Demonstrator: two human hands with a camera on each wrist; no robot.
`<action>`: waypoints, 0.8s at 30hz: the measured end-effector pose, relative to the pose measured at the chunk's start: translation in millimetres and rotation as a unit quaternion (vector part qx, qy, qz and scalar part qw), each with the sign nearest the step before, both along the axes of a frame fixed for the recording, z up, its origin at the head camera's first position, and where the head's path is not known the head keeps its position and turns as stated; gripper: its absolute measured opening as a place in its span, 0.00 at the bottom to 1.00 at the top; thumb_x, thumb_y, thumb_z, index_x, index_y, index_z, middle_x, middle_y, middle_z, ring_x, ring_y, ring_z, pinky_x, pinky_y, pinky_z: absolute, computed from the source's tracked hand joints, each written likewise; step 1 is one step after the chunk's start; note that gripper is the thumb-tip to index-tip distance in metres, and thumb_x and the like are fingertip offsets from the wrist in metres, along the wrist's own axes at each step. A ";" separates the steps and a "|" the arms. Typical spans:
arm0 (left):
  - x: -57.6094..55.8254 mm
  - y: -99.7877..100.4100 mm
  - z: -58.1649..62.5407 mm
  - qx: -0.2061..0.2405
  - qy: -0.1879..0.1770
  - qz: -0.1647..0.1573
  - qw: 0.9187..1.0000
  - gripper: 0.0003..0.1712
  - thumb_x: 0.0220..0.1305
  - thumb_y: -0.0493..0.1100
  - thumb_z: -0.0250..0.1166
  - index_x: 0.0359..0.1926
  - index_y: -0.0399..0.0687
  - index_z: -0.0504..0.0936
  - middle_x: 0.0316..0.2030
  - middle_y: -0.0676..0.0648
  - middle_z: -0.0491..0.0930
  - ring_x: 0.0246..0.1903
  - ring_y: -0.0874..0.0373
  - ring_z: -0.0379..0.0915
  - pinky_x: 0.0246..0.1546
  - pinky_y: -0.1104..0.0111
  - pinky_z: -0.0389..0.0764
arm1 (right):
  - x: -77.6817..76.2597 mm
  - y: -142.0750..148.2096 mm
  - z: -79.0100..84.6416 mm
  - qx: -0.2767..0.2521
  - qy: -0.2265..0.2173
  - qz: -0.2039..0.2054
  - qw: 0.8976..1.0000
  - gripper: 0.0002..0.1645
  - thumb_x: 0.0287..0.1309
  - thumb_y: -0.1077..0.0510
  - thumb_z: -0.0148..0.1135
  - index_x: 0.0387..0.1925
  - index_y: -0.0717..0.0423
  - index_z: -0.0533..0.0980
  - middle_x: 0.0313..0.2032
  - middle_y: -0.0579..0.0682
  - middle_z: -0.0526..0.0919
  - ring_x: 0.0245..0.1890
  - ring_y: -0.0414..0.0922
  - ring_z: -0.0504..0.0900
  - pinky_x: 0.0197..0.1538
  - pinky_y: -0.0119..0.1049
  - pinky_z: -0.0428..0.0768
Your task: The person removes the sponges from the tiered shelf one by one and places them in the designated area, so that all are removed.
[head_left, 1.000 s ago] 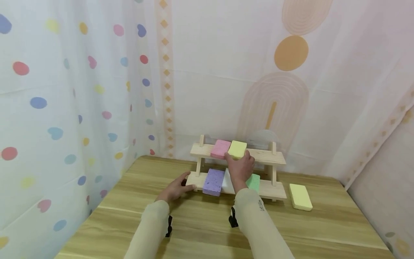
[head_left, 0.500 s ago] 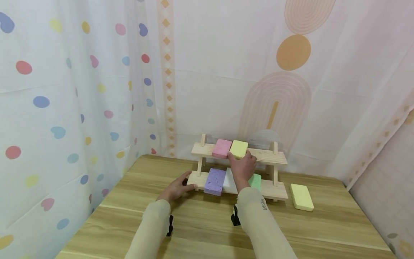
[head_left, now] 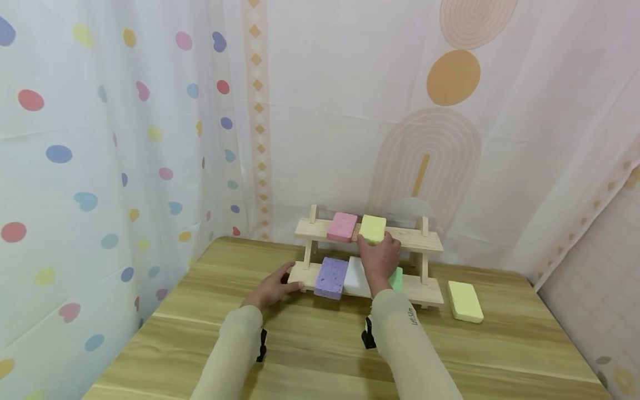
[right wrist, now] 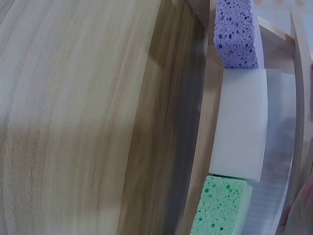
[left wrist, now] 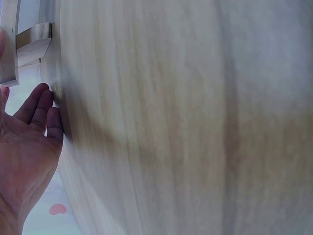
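Note:
A two-tier wooden stand (head_left: 420, 288) is at the back of the table. My right hand (head_left: 380, 258) pinches a yellow sponge (head_left: 373, 228) on the upper shelf, thumb on its left side and fingers on its right. A pink sponge (head_left: 342, 227) lies to its left, with a narrow gap between. Along the lower shelf run a purple sponge (right wrist: 238, 34), a white sponge (right wrist: 239, 125) and a green sponge (right wrist: 220, 205); my right forearm partly covers them in the head view. My left hand (head_left: 272, 287) holds the lower shelf's left end between thumb and fingers.
Another yellow sponge (head_left: 465, 301) lies on the wood-grain table (head_left: 320, 355), right of the stand. A patterned curtain (head_left: 325, 139) hangs close behind the stand, and a dotted curtain (head_left: 150, 211) along the left.
My right hand has slid the yellow sponge slightly right along the upper shelf, and a gap has appeared beside the pink sponge. The left hand stays at the stand's left end.

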State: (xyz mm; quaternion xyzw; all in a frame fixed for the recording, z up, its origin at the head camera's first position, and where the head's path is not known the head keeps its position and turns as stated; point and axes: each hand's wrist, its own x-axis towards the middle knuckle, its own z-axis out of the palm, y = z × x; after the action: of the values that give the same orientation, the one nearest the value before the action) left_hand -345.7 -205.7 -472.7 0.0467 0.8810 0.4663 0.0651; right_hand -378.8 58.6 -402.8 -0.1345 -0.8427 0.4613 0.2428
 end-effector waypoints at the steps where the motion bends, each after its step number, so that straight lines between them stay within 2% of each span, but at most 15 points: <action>1: -0.3 0.1 -0.2 0.000 0.001 -0.001 1.000 0.47 0.67 0.55 0.66 0.78 0.48 0.53 0.69 0.33 0.64 0.69 0.38 0.57 0.67 0.44 0.57 | 0.2 0.8 -0.4 0.001 0.001 0.000 1.000 0.48 0.52 0.37 0.70 0.66 0.63 0.68 0.53 0.64 0.71 0.54 0.58 0.71 0.54 0.53 0.70; 7: -0.9 1.5 -1.1 0.004 -0.002 -0.002 1.000 0.47 0.66 0.55 0.67 0.78 0.48 0.53 0.69 0.33 0.64 0.68 0.38 0.57 0.67 0.44 0.57 | 2.6 4.3 -2.2 0.011 0.007 0.008 1.000 0.51 0.49 0.36 0.73 0.65 0.63 0.68 0.53 0.64 0.71 0.54 0.58 0.70 0.53 0.53 0.70; 12: -1.6 1.5 -1.8 0.007 -0.005 -0.010 1.000 0.48 0.66 0.56 0.66 0.78 0.48 0.52 0.69 0.33 0.64 0.68 0.39 0.59 0.67 0.45 0.58 | 4.6 8.6 -2.4 0.021 0.005 0.013 1.000 0.49 0.51 0.38 0.72 0.65 0.63 0.68 0.53 0.64 0.71 0.54 0.59 0.70 0.54 0.54 0.70; 19: -2.3 2.8 -1.1 0.004 -0.003 -0.012 1.000 0.51 0.65 0.58 0.67 0.78 0.48 0.51 0.70 0.32 0.61 0.70 0.37 0.54 0.68 0.43 0.55 | 9.5 19.7 -2.0 0.020 -0.005 0.031 0.999 0.50 0.53 0.38 0.69 0.69 0.62 0.65 0.57 0.64 0.68 0.57 0.60 0.69 0.58 0.55 0.69; 24: -3.2 0.4 -2.9 -0.006 -0.005 -0.012 1.000 0.51 0.65 0.60 0.66 0.79 0.50 0.50 0.73 0.33 0.56 0.72 0.36 0.48 0.68 0.42 0.53 | 13.0 27.0 -2.2 0.014 -0.004 0.041 0.999 0.50 0.52 0.39 0.69 0.69 0.62 0.65 0.57 0.64 0.68 0.56 0.59 0.68 0.56 0.54 0.69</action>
State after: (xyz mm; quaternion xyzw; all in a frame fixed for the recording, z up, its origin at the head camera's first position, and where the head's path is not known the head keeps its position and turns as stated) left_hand -348.9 -205.2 -475.6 0.0544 0.8829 0.4602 0.0755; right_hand -365.8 85.6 -404.9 -0.0978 -0.8547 0.4587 0.2223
